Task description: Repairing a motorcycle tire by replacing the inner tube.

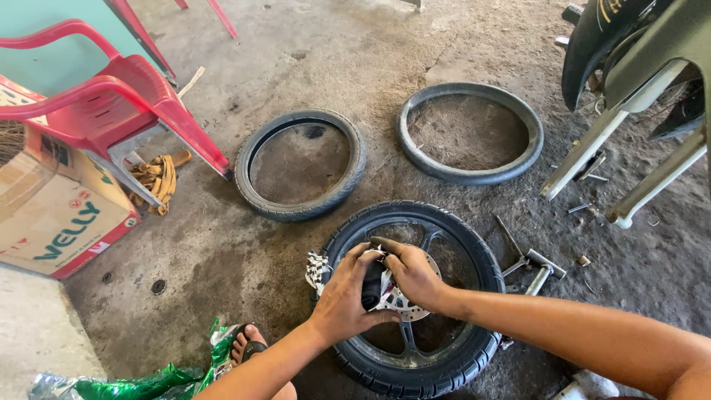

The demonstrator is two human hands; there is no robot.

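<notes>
A black motorcycle wheel with its tyre [474,259] lies flat on the concrete floor in front of me. A silver brake disc [400,305] sits at its hub. My left hand [346,295] and my right hand [412,272] meet over the hub, both gripping a dark rubbery piece [371,285] pressed against the disc. A black-and-white checkered rag [317,270] pokes out beside my left hand at the tyre's edge.
Two loose black tyres [300,164] [469,132] lie further off. A red plastic chair [111,96] and a cardboard box [52,207] stand left. A motorcycle's forks [592,152] rise at right. Metal tools [535,265] lie beside the wheel. Green wrapping [141,385] and my sandalled foot [246,344] are near.
</notes>
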